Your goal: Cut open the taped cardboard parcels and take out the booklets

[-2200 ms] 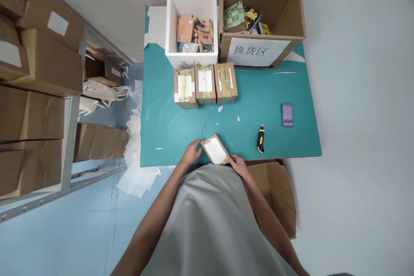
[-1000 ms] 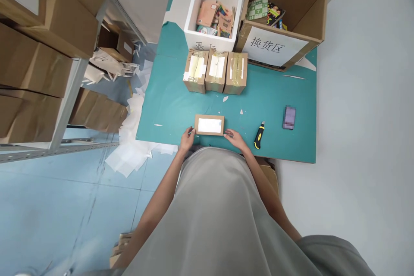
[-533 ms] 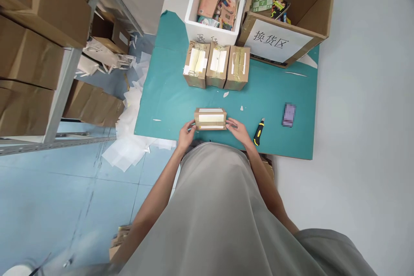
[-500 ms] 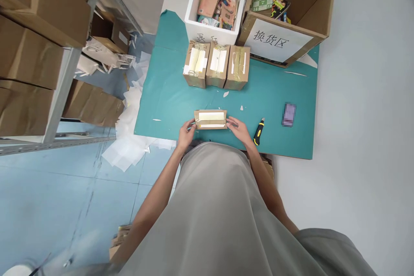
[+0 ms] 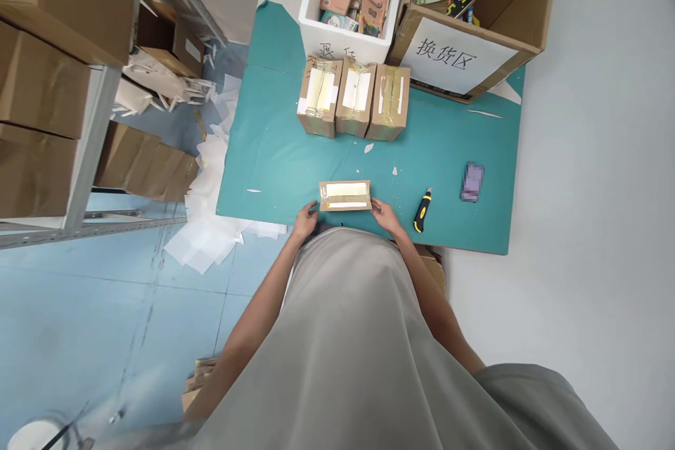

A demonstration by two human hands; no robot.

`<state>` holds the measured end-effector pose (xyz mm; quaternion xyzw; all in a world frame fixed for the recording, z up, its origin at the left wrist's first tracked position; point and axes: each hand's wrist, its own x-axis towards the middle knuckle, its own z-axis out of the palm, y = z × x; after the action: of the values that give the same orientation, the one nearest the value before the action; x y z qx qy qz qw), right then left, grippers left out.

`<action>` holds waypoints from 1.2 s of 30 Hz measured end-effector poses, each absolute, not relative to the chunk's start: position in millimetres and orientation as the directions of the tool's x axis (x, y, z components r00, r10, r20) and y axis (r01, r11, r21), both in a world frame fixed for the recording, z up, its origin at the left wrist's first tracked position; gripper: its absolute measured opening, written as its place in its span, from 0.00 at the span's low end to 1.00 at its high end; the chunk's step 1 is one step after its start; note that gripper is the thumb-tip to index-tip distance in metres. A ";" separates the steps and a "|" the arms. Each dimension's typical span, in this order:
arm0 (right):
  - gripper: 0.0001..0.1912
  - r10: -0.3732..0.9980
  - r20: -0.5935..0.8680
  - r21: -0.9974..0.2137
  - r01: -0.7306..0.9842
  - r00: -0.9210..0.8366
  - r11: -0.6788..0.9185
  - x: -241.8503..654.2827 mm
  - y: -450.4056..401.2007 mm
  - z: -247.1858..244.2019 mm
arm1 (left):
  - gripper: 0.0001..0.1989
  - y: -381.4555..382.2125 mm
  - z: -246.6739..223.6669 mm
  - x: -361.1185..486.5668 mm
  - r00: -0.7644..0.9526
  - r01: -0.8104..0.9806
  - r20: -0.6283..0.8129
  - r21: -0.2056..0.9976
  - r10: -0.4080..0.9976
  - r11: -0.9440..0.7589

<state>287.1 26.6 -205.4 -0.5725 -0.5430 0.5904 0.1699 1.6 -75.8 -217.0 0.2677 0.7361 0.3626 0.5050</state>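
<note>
A small cardboard box [image 5: 345, 202] with pale label strips and clear tape on top lies near the front edge of the green table. My left hand [image 5: 306, 219] rests just off the box's lower left end, fingers loosely curved and apart, holding nothing. At the other end, my right hand [image 5: 387, 216] has its fingertips at or against the lower right corner, without gripping it. To the right of that hand lies a black and yellow utility knife [image 5: 422, 211]. Beyond the box, three taped cardboard boxes [image 5: 356, 98] stand side by side.
A white foam bin [image 5: 345, 39] with booklets and a large cardboard carton [image 5: 464, 60] with a handwritten sign stand at the back. A blurred purple phone-like object [image 5: 472, 182] lies at right. Paper scraps dot the green table [image 5: 264, 148]. Shelves of cartons [image 5: 63, 98] rise at left.
My left hand has drawn slightly away from the box's left end. My right hand has slid a little lower along the right end. The view has shifted slightly.
</note>
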 end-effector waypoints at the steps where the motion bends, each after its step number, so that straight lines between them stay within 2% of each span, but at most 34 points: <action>1: 0.26 0.818 -0.493 -0.837 0.420 -0.296 -0.352 286.9 26.0 -205.7 | 0.23 -75.8 -216.5 3.0 -0.334 0.034 -0.542 0.810 0.771 0.585; 6: 0.26 0.848 -0.447 -0.865 0.378 -0.285 -0.329 291.5 29.8 -195.7 | 0.18 -73.5 -203.4 2.9 -0.339 0.092 -0.435 0.867 0.834 0.489; 10: 0.28 0.872 -0.392 -0.900 0.319 -0.295 -0.297 292.6 37.0 -187.1 | 0.22 -64.9 -193.1 -5.8 -0.369 0.110 -0.371 0.893 0.852 0.437; 16: 0.23 0.811 -0.513 -0.814 0.458 -0.281 -0.357 286.5 38.5 -192.7 | 0.24 -58.6 -208.3 -10.8 -0.348 0.033 -0.556 0.798 0.755 0.602; 19: 0.22 0.776 -0.570 -0.771 0.503 -0.270 -0.392 285.0 32.2 -196.8 | 0.22 -67.7 -213.7 -8.7 -0.351 0.045 -0.569 0.783 0.743 0.621; 23: 0.20 0.759 -0.577 -0.775 0.493 -0.300 -0.395 284.5 24.6 -194.1 | 0.18 -80.4 -207.4 -3.8 -0.328 0.075 -0.558 0.789 0.762 0.610; 30: 0.19 0.869 -0.429 -0.856 0.418 -0.246 -0.304 290.0 38.1 -167.6 | 0.21 -69.0 -184.5 -3.7 -0.371 0.069 -0.396 0.890 0.840 0.450; 32: 0.18 0.896 -0.399 -0.838 0.475 -0.195 -0.269 287.3 43.4 -160.8 | 0.20 -61.1 -180.5 -4.4 -0.388 0.069 -0.397 0.888 0.832 0.455; 36: 0.12 0.902 -0.413 -0.727 0.642 -0.126 -0.244 278.6 45.5 -157.3 | 0.19 -54.1 -178.2 -2.6 -0.378 0.029 -0.479 0.849 0.792 0.528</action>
<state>278.6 45.5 -157.3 -0.6455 -0.5981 0.4530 0.1433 -2.6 -54.1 -178.2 0.2815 0.7293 0.3962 0.4816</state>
